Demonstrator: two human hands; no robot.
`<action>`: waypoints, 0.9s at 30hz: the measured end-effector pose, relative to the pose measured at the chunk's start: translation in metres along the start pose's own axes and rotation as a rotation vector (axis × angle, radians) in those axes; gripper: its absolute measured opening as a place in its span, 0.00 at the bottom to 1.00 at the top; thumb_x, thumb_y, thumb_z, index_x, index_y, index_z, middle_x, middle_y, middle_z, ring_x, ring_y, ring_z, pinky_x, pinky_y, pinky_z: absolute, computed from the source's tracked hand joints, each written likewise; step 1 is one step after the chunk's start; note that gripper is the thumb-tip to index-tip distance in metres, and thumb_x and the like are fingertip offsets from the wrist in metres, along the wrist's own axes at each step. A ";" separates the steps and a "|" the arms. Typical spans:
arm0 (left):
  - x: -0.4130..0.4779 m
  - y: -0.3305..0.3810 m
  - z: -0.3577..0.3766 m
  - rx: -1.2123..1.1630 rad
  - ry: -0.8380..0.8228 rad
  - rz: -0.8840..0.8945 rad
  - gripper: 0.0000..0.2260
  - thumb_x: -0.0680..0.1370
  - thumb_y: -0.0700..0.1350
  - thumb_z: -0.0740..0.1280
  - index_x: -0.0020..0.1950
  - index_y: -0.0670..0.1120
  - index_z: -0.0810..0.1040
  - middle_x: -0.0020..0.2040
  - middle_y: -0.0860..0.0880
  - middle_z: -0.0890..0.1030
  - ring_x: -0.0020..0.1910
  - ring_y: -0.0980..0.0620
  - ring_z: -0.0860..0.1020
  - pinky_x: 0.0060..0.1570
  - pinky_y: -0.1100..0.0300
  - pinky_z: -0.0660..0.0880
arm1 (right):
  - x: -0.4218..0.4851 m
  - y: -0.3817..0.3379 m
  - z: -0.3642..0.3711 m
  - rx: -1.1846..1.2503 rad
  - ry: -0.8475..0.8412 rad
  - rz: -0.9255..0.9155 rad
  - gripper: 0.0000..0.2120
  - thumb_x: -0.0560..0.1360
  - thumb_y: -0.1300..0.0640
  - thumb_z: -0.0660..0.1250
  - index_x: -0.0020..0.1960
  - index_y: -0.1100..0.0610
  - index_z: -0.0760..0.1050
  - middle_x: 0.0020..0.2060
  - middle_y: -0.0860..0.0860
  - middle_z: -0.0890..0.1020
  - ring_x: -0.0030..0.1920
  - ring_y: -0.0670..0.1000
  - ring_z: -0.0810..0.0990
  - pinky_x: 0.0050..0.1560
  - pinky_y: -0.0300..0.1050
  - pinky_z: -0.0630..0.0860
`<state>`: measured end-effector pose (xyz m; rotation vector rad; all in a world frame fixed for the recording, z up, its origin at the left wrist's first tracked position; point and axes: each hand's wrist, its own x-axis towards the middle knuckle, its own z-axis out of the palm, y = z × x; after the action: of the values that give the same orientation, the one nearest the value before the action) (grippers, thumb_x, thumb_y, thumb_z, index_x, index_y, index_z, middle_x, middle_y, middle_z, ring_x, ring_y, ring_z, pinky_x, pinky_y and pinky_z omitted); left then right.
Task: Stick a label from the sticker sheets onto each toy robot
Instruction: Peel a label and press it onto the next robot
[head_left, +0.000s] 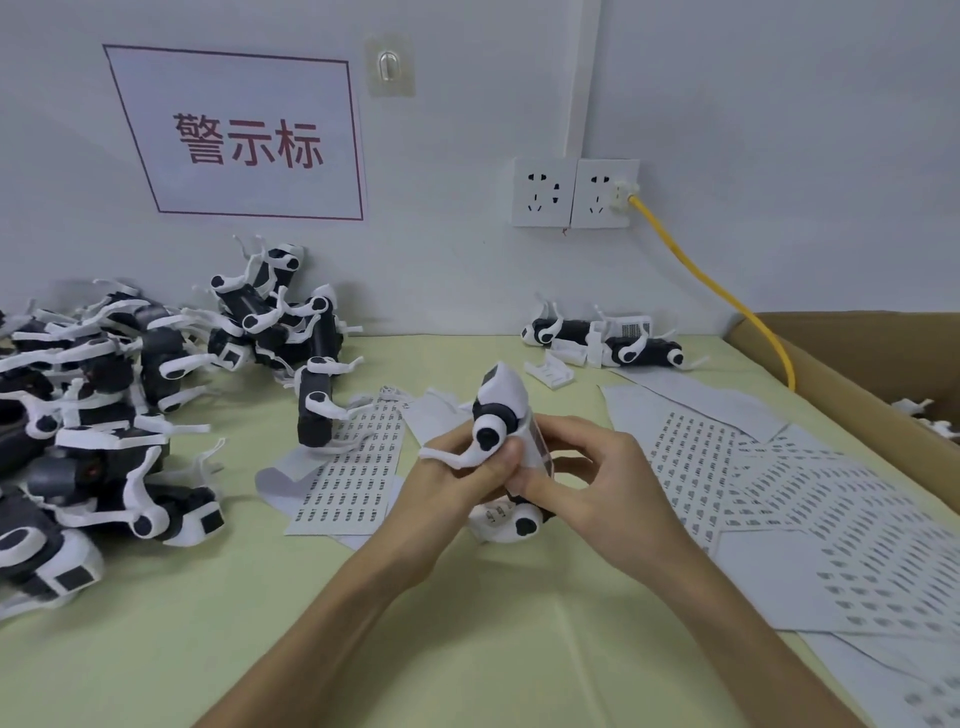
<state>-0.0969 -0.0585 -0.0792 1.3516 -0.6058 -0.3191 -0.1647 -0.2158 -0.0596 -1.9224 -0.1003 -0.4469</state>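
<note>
As head cam looks down, I see toy robot (500, 415) held between both hands, mid-table, long axis near upright | L hand (460, 486) grips leg side | R hand (597, 475) grips body, thumb pressing flank | sticker sheet (353, 475) just L of L hand

To your left lies the pile of toy robots (104, 415), a sticker sheet (353, 478) just right of it — more sheets (810, 499) spread right, beside the box (852, 364); two robots (639, 351) sit far.
</note>
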 end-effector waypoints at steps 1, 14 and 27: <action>0.000 0.000 0.000 0.024 -0.003 0.022 0.08 0.79 0.49 0.69 0.52 0.49 0.86 0.50 0.46 0.88 0.53 0.49 0.86 0.53 0.57 0.81 | 0.000 -0.001 -0.002 0.009 -0.011 0.013 0.16 0.71 0.58 0.79 0.58 0.51 0.83 0.49 0.46 0.87 0.52 0.47 0.85 0.58 0.50 0.79; -0.003 -0.003 0.004 -0.094 -0.016 0.054 0.22 0.71 0.51 0.74 0.53 0.33 0.83 0.50 0.35 0.86 0.51 0.37 0.86 0.50 0.44 0.83 | -0.004 0.002 0.002 -0.075 0.114 -0.009 0.19 0.57 0.40 0.79 0.42 0.49 0.80 0.37 0.42 0.85 0.40 0.44 0.84 0.43 0.37 0.79; -0.005 0.002 0.003 -0.024 -0.055 0.071 0.04 0.72 0.51 0.74 0.40 0.53 0.86 0.37 0.53 0.85 0.39 0.53 0.85 0.41 0.60 0.80 | -0.002 0.000 -0.005 -0.072 0.055 0.008 0.18 0.56 0.49 0.82 0.41 0.52 0.80 0.35 0.44 0.84 0.38 0.43 0.81 0.45 0.48 0.82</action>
<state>-0.1035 -0.0579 -0.0785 1.2986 -0.6920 -0.3056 -0.1680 -0.2202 -0.0584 -1.9788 -0.0415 -0.5036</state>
